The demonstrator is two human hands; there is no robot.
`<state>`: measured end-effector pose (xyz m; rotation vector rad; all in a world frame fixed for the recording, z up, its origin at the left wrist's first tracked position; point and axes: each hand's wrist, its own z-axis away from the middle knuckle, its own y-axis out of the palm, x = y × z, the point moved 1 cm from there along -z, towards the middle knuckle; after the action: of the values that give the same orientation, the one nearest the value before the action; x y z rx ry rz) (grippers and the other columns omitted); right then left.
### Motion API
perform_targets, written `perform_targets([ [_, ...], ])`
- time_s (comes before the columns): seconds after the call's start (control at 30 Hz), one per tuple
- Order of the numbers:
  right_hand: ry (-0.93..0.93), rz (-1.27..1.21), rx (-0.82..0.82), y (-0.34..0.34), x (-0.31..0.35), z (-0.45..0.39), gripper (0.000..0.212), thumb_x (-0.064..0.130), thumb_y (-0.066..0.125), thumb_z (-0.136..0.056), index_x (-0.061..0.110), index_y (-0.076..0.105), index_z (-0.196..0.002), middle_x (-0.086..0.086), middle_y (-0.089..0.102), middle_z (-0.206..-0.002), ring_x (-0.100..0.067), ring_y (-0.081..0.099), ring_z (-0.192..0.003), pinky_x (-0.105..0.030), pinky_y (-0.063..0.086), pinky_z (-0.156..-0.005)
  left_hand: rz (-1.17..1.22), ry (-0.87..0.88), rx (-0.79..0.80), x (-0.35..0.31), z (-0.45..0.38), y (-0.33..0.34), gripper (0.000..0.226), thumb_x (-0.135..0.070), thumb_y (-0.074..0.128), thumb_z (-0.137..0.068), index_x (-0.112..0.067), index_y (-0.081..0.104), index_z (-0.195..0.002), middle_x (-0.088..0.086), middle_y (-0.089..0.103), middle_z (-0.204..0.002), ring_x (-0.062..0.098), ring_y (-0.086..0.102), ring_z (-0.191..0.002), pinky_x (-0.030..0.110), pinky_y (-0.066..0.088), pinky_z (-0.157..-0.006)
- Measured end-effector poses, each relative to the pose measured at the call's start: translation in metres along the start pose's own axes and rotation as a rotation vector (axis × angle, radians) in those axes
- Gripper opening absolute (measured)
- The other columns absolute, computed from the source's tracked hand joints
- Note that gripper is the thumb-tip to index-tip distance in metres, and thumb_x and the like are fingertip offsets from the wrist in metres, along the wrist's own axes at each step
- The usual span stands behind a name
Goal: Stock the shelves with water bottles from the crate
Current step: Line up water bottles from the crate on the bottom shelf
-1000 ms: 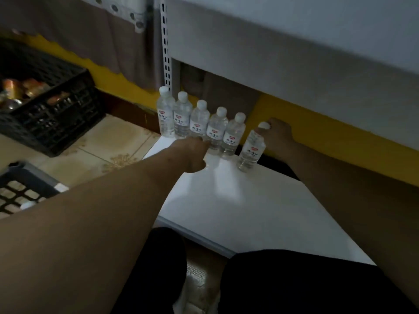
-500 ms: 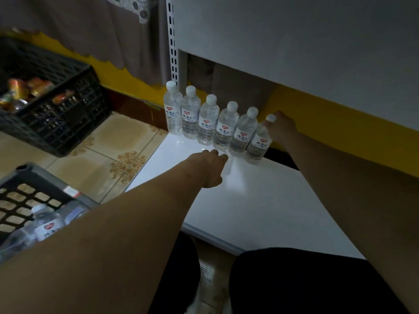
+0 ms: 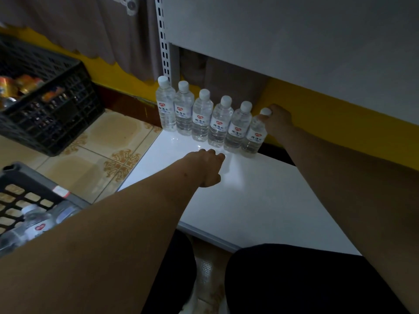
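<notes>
Inside grey crate point(image 3: 34, 184): water bottles point(image 3: 38, 225)

Clear plastic bottles point(image 3: 200, 118) on a glossy white shelf point(image 3: 238, 193), probably metal; black plastic crate point(image 3: 25, 189).

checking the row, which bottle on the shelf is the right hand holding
The rightmost bottle of six; the right hand grips its cap, while the other five stand untouched.

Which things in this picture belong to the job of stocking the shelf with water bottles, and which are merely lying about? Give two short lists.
Part of the job:
- row of water bottles on the white shelf
- sixth bottle, held at the cap by the right hand
- left hand, empty
- grey crate with bottles left in it

Lying about:
- black crate of orange items
- brown curtain
</notes>
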<state>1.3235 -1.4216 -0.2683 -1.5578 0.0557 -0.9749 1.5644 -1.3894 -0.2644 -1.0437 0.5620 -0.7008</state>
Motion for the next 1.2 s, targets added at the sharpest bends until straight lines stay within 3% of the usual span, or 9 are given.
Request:
perform_targets([
  [0.27, 0.016, 0.034, 0.086, -0.005, 0.006, 0.001, 0.046, 0.034, 0.051, -0.099, 0.004, 0.047, -0.134, -0.017, 0.054, -0.133, -0.032, 0.053, -0.122, -0.036, 0.045, -0.091, -0.018, 0.012, 0.007, 0.001, 0.001, 0.002, 0.063, -0.038, 0.046, -0.100, -0.011, 0.024, -0.152, 0.016, 0.046, -0.138, 0.033, 0.047, -0.125, 0.044, 0.044, -0.102],
  [0.43, 0.122, -0.071, 0.126, -0.002, 0.013, 0.005, 0.067, 0.045, 0.058, -0.092, 0.008, 0.035, -0.143, -0.014, 0.049, -0.141, -0.030, 0.051, -0.125, -0.039, 0.048, -0.095, -0.004, 0.004, -0.006, 0.000, -0.002, 0.003, 0.065, -0.048, 0.036, -0.102, -0.010, 0.023, -0.152, 0.017, 0.042, -0.145, 0.034, 0.043, -0.131, 0.045, 0.040, -0.106],
  [0.57, 0.204, 0.032, -0.019, -0.006, 0.019, 0.010, 0.059, 0.041, 0.050, -0.096, 0.003, 0.035, -0.140, -0.017, 0.044, -0.142, -0.033, 0.049, -0.126, -0.039, 0.045, -0.095, 0.045, -0.008, -0.015, -0.002, -0.003, 0.001, 0.066, -0.052, 0.033, -0.101, -0.011, 0.025, -0.152, 0.017, 0.043, -0.145, 0.035, 0.043, -0.131, 0.045, 0.039, -0.106],
  [0.67, 0.225, 0.150, -0.123, -0.013, 0.029, 0.026, 0.060, 0.042, 0.044, -0.098, 0.001, 0.035, -0.141, -0.018, 0.040, -0.145, -0.033, 0.044, -0.130, -0.040, 0.039, -0.103, 0.093, -0.044, -0.033, -0.008, 0.002, -0.006, 0.066, -0.053, 0.032, -0.101, -0.011, 0.027, -0.151, 0.018, 0.042, -0.146, 0.035, 0.042, -0.132, 0.046, 0.038, -0.107],
  [0.83, -0.035, 0.066, -0.016, -0.021, 0.079, 0.079, 0.052, 0.047, 0.047, -0.096, 0.011, 0.049, -0.134, -0.013, 0.056, -0.131, -0.030, 0.057, -0.117, -0.033, 0.046, -0.084, 0.156, -0.020, -0.049, -0.020, 0.031, -0.029, 0.068, -0.052, 0.036, -0.100, -0.013, 0.021, -0.154, 0.016, 0.033, -0.154, 0.035, 0.035, -0.139, 0.045, 0.032, -0.111],
  [0.93, -0.213, 0.144, 0.073, -0.034, 0.122, 0.122, 0.066, 0.052, 0.040, -0.099, 0.009, 0.033, -0.148, -0.015, 0.038, -0.151, -0.032, 0.039, -0.137, -0.039, 0.033, -0.110, 0.206, -0.030, -0.121, -0.006, 0.067, -0.056, 0.065, -0.047, 0.042, -0.100, -0.018, 0.022, -0.155, 0.009, 0.029, -0.158, 0.030, 0.033, -0.143, 0.041, 0.028, -0.116],
  [1.0, -0.311, 0.123, 0.156, -0.039, 0.153, 0.153, 0.070, 0.054, 0.035, -0.100, 0.011, 0.022, -0.153, -0.014, 0.028, -0.157, -0.032, 0.033, -0.141, -0.040, 0.027, -0.116, 0.257, -0.107, -0.144, 0.011, 0.098, -0.068, 0.062, -0.042, 0.043, -0.101, -0.017, 0.023, -0.154, 0.009, 0.031, -0.157, 0.030, 0.034, -0.142, 0.038, 0.028, -0.114],
  [1.13, -0.514, 0.131, 0.231, -0.030, 0.215, 0.212, 0.062, 0.058, 0.038, -0.096, 0.017, 0.040, -0.143, -0.012, 0.048, -0.144, -0.032, 0.049, -0.128, -0.038, 0.043, -0.100, 0.381, -0.338, -0.129, 0.059, 0.162, -0.043, 0.068, -0.050, 0.043, -0.099, -0.013, 0.024, -0.153, 0.011, 0.032, -0.156, 0.030, 0.038, -0.138, 0.040, 0.035, -0.111],
  [1.2, -0.609, 0.179, 0.310, -0.013, 0.244, 0.251, 0.064, 0.057, 0.037, -0.097, 0.017, 0.036, -0.146, -0.011, 0.044, -0.147, -0.031, 0.047, -0.130, -0.037, 0.041, -0.096, 0.485, -0.461, -0.122, 0.084, 0.200, -0.004, 0.067, -0.050, 0.042, -0.099, -0.012, 0.028, -0.152, 0.011, 0.035, -0.154, 0.030, 0.042, -0.134, 0.039, 0.038, -0.108],
])
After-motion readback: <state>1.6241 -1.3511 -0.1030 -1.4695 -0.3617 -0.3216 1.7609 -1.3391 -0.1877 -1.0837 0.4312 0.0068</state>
